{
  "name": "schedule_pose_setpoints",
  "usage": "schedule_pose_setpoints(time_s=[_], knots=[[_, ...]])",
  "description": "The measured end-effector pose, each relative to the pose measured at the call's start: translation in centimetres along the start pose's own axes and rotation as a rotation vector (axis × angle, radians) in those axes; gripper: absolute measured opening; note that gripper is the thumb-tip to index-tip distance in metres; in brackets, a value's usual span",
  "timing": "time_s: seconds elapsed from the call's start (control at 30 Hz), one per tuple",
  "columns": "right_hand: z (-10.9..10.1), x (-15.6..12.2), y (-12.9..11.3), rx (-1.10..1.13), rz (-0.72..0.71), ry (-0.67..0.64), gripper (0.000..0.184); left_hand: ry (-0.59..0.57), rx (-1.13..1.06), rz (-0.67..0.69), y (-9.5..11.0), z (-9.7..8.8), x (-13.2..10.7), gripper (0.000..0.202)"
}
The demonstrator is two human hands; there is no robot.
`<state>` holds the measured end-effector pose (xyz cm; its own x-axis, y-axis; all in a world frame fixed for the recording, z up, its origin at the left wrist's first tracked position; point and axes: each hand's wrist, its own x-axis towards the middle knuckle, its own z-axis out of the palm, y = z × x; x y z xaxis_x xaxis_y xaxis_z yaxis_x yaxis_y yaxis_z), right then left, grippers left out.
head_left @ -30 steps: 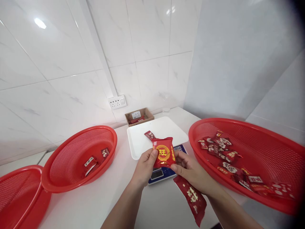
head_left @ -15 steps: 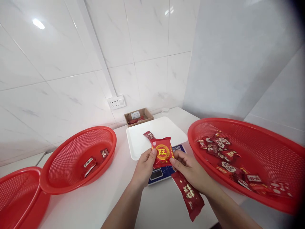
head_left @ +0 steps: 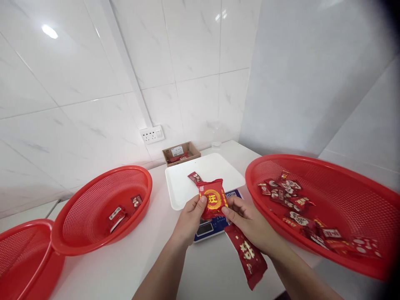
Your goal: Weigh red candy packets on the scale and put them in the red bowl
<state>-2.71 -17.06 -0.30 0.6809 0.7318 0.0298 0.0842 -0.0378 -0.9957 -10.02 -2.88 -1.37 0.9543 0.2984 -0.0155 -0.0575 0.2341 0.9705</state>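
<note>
Over the front of a digital scale, a square red snack packet (head_left: 213, 201) with a gold round emblem is held between my two hands. My left hand (head_left: 189, 218) pinches its left side, thumb on the front. My right hand (head_left: 248, 221) grips its lower right corner with the thumb. A long dark red snack packet (head_left: 246, 255) hangs below the right palm, held by fingers that are partly hidden. Behind the square packet a small dark red packet (head_left: 195, 177) sticks out; whether it is held or lies on the scale's white tray (head_left: 178, 191) I cannot tell.
A large red basket (head_left: 353, 196) with several snack packets stands at the right. Another red basket (head_left: 90, 200) with a few packets is at the left, beside a third basket (head_left: 25, 266). A cardboard box (head_left: 190, 148) sits behind the scale (head_left: 212, 229), near the wall.
The square packet has turned slightly in my fingers, and my left thumb covers a little more of its emblem. Both hands stay in nearly the same place.
</note>
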Motion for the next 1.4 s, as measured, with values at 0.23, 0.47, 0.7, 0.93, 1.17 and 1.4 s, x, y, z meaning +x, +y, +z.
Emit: schedule_pose_setpoints(time_s=[0.23, 0.47, 0.7, 0.93, 1.17, 1.4], knots=[[0.08, -0.11, -0.24, -0.009, -0.007, 0.019, 0.024, 0.000, 0.027, -0.010, -0.11, -0.12, 0.07, 0.041], [0.23, -0.30, -0.32, -0.005, -0.019, 0.018, 0.022, 0.003, 0.033, -0.008, -0.06, -0.06, 0.07, 0.042], [0.15, -0.34, -0.29, -0.011, -0.012, 0.007, 0.021, -0.002, 0.035, -0.002, -0.04, -0.03, 0.07, 0.041], [0.33, -0.22, -0.36, 0.027, -0.010, -0.025, 0.022, 0.011, 0.054, -0.009, 0.18, 0.05, 0.01, 0.043], [0.35, -0.28, -0.48, 0.022, -0.003, -0.035, 0.022, 0.015, 0.046, -0.030, 0.21, 0.10, 0.04, 0.045], [0.36, -0.27, -0.39, -0.017, -0.005, -0.020, 0.022, 0.026, 0.060, -0.034, 0.27, 0.10, 0.01, 0.046]])
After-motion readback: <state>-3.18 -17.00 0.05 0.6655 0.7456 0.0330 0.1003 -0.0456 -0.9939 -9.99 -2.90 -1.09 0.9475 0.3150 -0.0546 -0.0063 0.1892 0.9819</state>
